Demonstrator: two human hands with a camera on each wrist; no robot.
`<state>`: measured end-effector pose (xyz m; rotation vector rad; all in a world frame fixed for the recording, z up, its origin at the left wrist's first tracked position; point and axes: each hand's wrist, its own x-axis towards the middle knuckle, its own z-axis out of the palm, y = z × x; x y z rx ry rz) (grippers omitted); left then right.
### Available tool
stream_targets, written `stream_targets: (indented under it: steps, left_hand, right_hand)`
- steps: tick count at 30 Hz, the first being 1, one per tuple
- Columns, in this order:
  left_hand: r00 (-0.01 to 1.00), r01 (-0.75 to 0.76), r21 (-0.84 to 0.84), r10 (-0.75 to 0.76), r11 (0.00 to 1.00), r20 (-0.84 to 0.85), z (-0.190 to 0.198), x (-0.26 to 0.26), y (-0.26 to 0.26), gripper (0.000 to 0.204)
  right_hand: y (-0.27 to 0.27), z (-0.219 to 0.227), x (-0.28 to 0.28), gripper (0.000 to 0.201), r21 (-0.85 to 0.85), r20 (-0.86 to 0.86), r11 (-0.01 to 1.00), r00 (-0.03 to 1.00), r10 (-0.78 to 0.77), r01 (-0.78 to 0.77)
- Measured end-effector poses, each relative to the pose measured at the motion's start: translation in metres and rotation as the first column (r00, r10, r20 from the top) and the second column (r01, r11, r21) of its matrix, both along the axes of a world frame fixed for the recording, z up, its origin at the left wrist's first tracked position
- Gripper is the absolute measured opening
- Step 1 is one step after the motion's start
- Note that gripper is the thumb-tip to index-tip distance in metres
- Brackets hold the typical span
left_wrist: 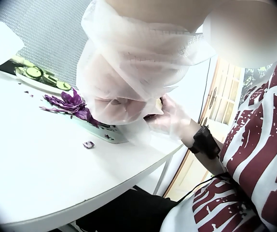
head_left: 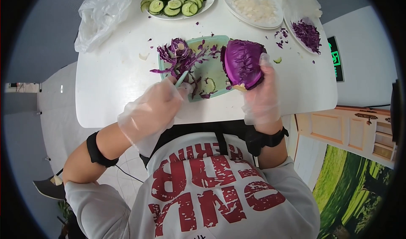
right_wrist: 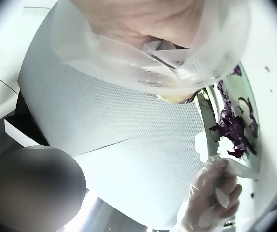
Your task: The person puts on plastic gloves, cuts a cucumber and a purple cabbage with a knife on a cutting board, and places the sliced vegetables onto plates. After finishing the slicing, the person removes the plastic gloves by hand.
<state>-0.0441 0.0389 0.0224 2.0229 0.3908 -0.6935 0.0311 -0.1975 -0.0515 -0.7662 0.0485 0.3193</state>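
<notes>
My gloved left hand [head_left: 157, 100] grips a knife by its pale green handle [head_left: 182, 78] at the near left of a green cutting board [head_left: 215, 91]. In the right wrist view the knife blade [right_wrist: 208, 116] points away from that hand, with cabbage bits on it. My gloved right hand [head_left: 265, 89] holds a large piece of purple cabbage [head_left: 243, 63] at the board's right edge, its pale cut base toward me. Shredded cabbage [head_left: 177, 55] is heaped on the board's left side. The left wrist view shows mostly the loose glove over the left hand [left_wrist: 121, 92].
Along the far side stand a plate of cucumber slices [head_left: 175, 4], a plate of pale slices [head_left: 253, 6] and a plate of shredded purple cabbage [head_left: 308, 35]. A crumpled plastic bag [head_left: 103, 17] lies at the far left. Scraps dot the white table [head_left: 110, 91].
</notes>
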Motion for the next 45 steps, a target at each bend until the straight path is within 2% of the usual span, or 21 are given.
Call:
stream_targets:
  steps: [4, 8, 10, 15, 17, 19, 22, 26, 28, 29, 31, 34, 35, 36, 37, 38, 40, 41, 42, 44, 45]
  left_hand:
    - [0.973, 0.049, 0.089, -0.068, 0.995, 0.219, -0.011, -0.004, 0.005, 0.030]
    - [0.967, 0.065, 0.110, -0.090, 0.992, 0.237, 0.001, -0.005, -0.001, 0.034]
    - [0.870, 0.129, 0.255, -0.233, 0.958, 0.434, -0.005, -0.007, 0.002, 0.031]
    - [0.844, 0.055, 0.511, -0.313, 0.858, 0.435, -0.014, -0.002, -0.005, 0.028]
    - [0.836, 0.052, 0.568, -0.347, 0.821, 0.425, -0.020, 0.001, -0.004, 0.028]
    - [0.668, 0.009, 0.680, -0.510, 0.734, 0.542, -0.025, 0.003, 0.000, 0.027]
    - [0.609, 0.021, 0.756, -0.608, 0.655, 0.510, -0.024, 0.008, 0.007, 0.028]
    - [0.487, 0.014, 0.759, -0.668, 0.651, 0.563, -0.013, 0.012, 0.018, 0.032]
    - [0.319, 0.016, 0.833, -0.793, 0.552, 0.519, -0.002, 0.009, 0.022, 0.034]
    - [0.325, 0.007, 0.839, -0.795, 0.543, 0.512, 0.001, 0.009, 0.025, 0.034]
    - [0.381, 0.020, 0.728, -0.679, 0.685, 0.628, 0.006, 0.010, 0.028, 0.036]
    - [0.481, -0.003, 0.664, -0.581, 0.748, 0.657, 0.024, 0.009, 0.024, 0.044]
    - [0.479, -0.009, 0.669, -0.584, 0.744, 0.656, 0.030, 0.009, 0.026, 0.044]
    - [0.572, 0.080, 0.409, -0.378, 0.909, 0.728, 0.035, 0.008, 0.029, 0.048]
    - [0.672, 0.132, 0.103, -0.165, 0.986, 0.722, 0.038, 0.007, 0.030, 0.053]
    - [0.667, 0.132, 0.109, -0.170, 0.985, 0.726, 0.038, 0.007, 0.031, 0.053]
    - [0.809, 0.174, -0.278, 0.024, 0.945, 0.588, 0.033, 0.008, 0.032, 0.070]
    - [0.857, 0.158, -0.304, 0.023, 0.939, 0.514, 0.032, 0.009, 0.032, 0.077]
    - [0.853, 0.161, -0.299, 0.020, 0.941, 0.521, 0.033, 0.008, 0.032, 0.077]
    - [0.900, 0.195, -0.558, 0.078, 0.806, 0.428, 0.034, 0.004, 0.033, 0.082]
    - [0.928, 0.213, -0.643, 0.053, 0.735, 0.368, 0.033, 0.006, 0.038, 0.085]
  right_hand:
    - [0.000, 0.004, 0.002, 0.047, 0.080, -0.071, 0.996, 0.997, -0.021, 0.027]
    - [0.006, 0.018, 0.000, 0.060, 0.208, -0.142, 0.977, 0.990, -0.010, 0.040]
    - [0.005, 0.024, -0.002, 0.064, 0.282, -0.214, 0.958, 0.977, 0.020, 0.042]
    - [-0.002, 0.020, 0.001, 0.066, 0.511, -0.150, 0.847, 0.955, 0.257, -0.147]
    - [0.001, 0.030, -0.002, 0.066, 0.481, -0.211, 0.873, 0.957, 0.199, -0.075]
    - [0.000, 0.032, -0.004, 0.066, 0.447, -0.272, 0.894, 0.952, 0.137, -0.001]
    - [-0.006, 0.022, -0.003, 0.066, 0.599, -0.191, 0.797, 0.951, 0.242, -0.083]
    - [-0.003, 0.028, -0.005, 0.061, 0.523, -0.124, 0.851, 0.985, 0.121, -0.039]
    - [-0.001, 0.034, -0.005, 0.061, 0.517, -0.096, 0.854, 0.987, 0.130, -0.062]
    - [0.000, 0.038, -0.005, 0.059, 0.431, -0.097, 0.902, 0.992, 0.079, -0.030]
    - [0.007, 0.046, -0.005, 0.057, 0.349, -0.089, 0.937, 0.995, 0.038, -0.005]
    - [0.016, 0.048, 0.001, 0.053, 0.112, 0.082, 0.991, 0.994, -0.077, 0.067]
    - [0.015, 0.038, 0.007, 0.051, -0.315, 0.453, 0.929, 0.891, -0.031, 0.193]
    - [0.016, 0.033, 0.010, 0.049, -0.595, 0.706, 0.674, 0.686, 0.178, 0.438]
    - [0.035, 0.080, -0.011, 0.061, -0.179, 0.220, 0.983, 0.976, 0.006, 0.035]
    - [0.038, 0.068, 0.001, 0.069, -0.356, 0.332, 0.931, 0.942, 0.046, 0.080]
    - [0.052, 0.074, -0.004, 0.073, -0.491, 0.614, 0.839, 0.777, 0.142, 0.235]
    - [0.058, 0.066, 0.002, 0.075, -0.513, 0.746, 0.779, 0.637, 0.196, 0.360]
    - [0.070, 0.085, -0.012, 0.085, -0.471, 0.679, 0.863, 0.700, 0.221, 0.185]
    - [0.076, 0.073, -0.001, 0.102, -0.474, 0.880, 0.667, 0.337, 0.335, 0.575]
    - [0.078, 0.076, 0.000, 0.102, -0.468, 0.883, 0.670, 0.332, 0.331, 0.576]
